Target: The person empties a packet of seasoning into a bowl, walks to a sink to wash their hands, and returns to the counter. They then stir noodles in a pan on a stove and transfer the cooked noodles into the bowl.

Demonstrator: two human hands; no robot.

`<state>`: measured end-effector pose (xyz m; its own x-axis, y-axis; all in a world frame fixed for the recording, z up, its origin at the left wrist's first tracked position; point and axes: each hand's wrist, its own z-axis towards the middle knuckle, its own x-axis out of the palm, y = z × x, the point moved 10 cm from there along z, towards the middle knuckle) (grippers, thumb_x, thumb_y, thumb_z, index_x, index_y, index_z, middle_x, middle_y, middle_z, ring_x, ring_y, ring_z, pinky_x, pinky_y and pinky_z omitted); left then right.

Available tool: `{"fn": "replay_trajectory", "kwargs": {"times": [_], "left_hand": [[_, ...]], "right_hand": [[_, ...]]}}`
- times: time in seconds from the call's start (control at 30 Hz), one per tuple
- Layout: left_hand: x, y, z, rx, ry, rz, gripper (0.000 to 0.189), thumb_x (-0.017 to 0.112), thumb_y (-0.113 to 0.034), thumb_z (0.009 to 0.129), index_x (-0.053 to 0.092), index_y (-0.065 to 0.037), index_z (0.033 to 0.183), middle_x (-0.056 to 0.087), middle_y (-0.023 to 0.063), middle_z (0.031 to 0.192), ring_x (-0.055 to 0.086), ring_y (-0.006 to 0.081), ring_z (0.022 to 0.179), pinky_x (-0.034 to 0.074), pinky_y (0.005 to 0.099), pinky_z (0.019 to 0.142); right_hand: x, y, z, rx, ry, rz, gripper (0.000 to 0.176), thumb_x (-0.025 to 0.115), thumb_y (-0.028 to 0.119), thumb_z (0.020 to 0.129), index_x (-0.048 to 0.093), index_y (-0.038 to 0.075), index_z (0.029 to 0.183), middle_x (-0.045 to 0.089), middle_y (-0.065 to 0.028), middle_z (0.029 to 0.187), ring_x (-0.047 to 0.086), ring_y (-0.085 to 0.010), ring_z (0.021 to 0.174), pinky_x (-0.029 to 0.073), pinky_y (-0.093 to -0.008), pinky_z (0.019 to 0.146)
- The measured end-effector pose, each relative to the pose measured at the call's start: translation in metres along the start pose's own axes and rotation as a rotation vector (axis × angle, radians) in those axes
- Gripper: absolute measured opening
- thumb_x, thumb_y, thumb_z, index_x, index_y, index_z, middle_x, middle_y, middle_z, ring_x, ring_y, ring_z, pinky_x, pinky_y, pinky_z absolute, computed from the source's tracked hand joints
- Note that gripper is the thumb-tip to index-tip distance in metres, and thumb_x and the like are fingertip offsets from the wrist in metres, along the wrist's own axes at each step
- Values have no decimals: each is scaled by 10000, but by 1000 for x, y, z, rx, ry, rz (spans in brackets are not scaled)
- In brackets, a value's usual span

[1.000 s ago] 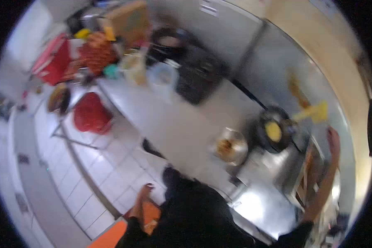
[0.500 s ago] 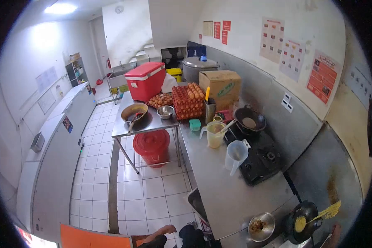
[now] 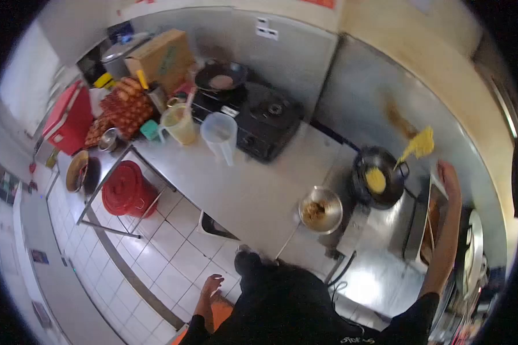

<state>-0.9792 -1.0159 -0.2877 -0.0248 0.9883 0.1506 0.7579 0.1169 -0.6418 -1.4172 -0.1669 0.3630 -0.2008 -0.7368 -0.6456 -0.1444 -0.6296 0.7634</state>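
My left hand [image 3: 214, 283] hangs low over the floor, fingers loosely apart, holding nothing. At the right, my right arm reaches forward and my right hand [image 3: 448, 172] is just right of a dark wok [image 3: 380, 177], above a rectangular metal tray [image 3: 433, 221]; its fingers are too small to read. A yellow mass [image 3: 376, 180] lies in the wok, and a lacy yellow piece [image 3: 418, 145] rises beside its rim, near my right hand. Left of the wok sits a metal bowl [image 3: 321, 210] with brown bits in it.
A black stove [image 3: 270, 126] carries a second pan [image 3: 220, 77]. Two plastic jugs [image 3: 219, 133] [image 3: 180, 123] stand beside it. Farther left are egg trays [image 3: 126, 106], a cardboard box [image 3: 164, 60], a red cooler [image 3: 69, 121] and a red lidded bucket [image 3: 126, 187].
The view has swung right and down, so the counter, wok and bowl sit further left and higher. More of my right arm now shows, with its hand beside the wok.
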Motion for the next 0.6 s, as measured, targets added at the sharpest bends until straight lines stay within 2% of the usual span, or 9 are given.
{"fn": "replay_trajectory", "kwargs": {"times": [0.03,0.07,0.13,0.17,0.27,0.37,0.4,0.47,0.6], "left_hand": [[5,3,-11,-52,-116,248,354,608,-170,863,556,-127,1210,650,45,1118,655,192,770,533,401,671],[12,11,-28,-90,-101,278,354,608,-170,863,556,-127,1210,650,45,1118,655,192,770,533,401,671],[18,11,-43,-56,-124,-133,323,573,-178,888,550,-115,1204,654,46,1097,651,182,761,524,397,625],[16,7,-46,-73,-120,-116,323,573,-178,888,550,-115,1204,654,46,1097,651,182,761,524,397,625],[20,4,-47,-189,-27,214,326,542,-197,904,538,-118,1220,649,35,1103,645,184,786,503,409,659],[15,12,-36,-111,41,176,338,543,-241,888,547,-149,1213,645,17,1109,630,182,824,461,433,727],[9,10,-29,-35,26,307,364,562,-254,868,548,-147,1216,642,19,1116,627,183,830,454,436,742],[20,-29,-50,-69,2,135,432,615,-301,808,563,-148,1209,643,29,1109,624,188,845,455,447,758],[21,-54,-46,-113,-78,241,474,616,-334,795,550,-149,1227,640,36,1114,620,185,851,458,446,759]], "right_hand": [[-6,12,-14,29,-91,-16,305,473,365,927,510,173,693,391,82,562,345,-45,501,255,-234,465],[-5,24,-24,50,-66,-19,305,485,356,925,511,161,693,390,78,585,336,-51,521,252,-247,481],[-4,59,-35,40,-38,-9,295,484,353,932,509,158,712,377,86,609,324,-45,552,247,-232,512],[-1,75,-43,21,-34,-1,287,472,359,940,506,166,731,365,99,611,322,-33,562,243,-203,527],[11,126,-75,-30,-16,56,288,479,353,941,501,146,742,347,95,634,298,-37,580,239,-203,546],[26,143,-91,-54,63,126,292,479,344,947,492,129,750,344,81,651,292,-49,590,247,-214,553],[31,141,-96,-42,58,130,292,479,344,947,492,129,750,344,81,651,292,-49,590,247,-214,553],[53,148,-106,-125,111,6,292,491,332,936,576,86,802,463,58,683,397,-66,631,313,-215,585],[120,142,-137,-141,161,-31,249,515,275,910,589,54,825,543,23,770,481,-91,745,374,-234,678]]}}
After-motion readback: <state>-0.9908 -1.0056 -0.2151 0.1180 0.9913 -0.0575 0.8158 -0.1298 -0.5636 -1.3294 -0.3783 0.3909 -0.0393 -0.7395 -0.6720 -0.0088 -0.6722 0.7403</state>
